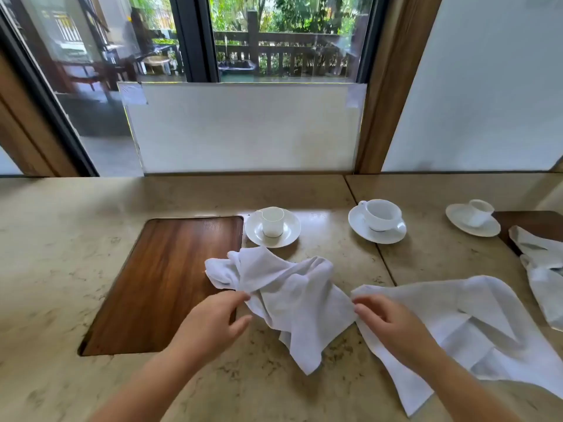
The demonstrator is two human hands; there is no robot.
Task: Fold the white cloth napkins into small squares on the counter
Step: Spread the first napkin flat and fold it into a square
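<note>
Here, head view, the only one: a person stands at a stone counter [91,254] with both hands out over a crumpled white napkin [292,296] that lies bunched in the middle near part of the counter, its left end lapping onto the edge of an inset wooden panel [161,281]. Left hand [213,324] reaches the napkin's left edge, thumb and forefinger closing on the cloth there, looks like a light pinch; other fingers loosely curled below. Right hand [393,327] is at the napkin's right edge, fingertips bent onto cloth where it meets a second napkin [475,327]; whether it grips the first or the second I cannot tell, the edges touch right there. That second napkin lies spread but wrinkled to the right, partly under the right forearm. A third napkin [542,275] sits crumpled at far right by a dark wooden board [530,223]. Far side of the counter: small cup on a saucer [272,228], a wider cup on a saucer [379,222], another cup and saucer [473,219] further right. Step judged: very start of folding the first napkin, nothing squared yet, no napkin folded. Next move likely calls for pulling the two edges apart to flatten the cloth on the counter, clear of the neighbour napkin and the near cup, then finding corners to bring together.
</note>
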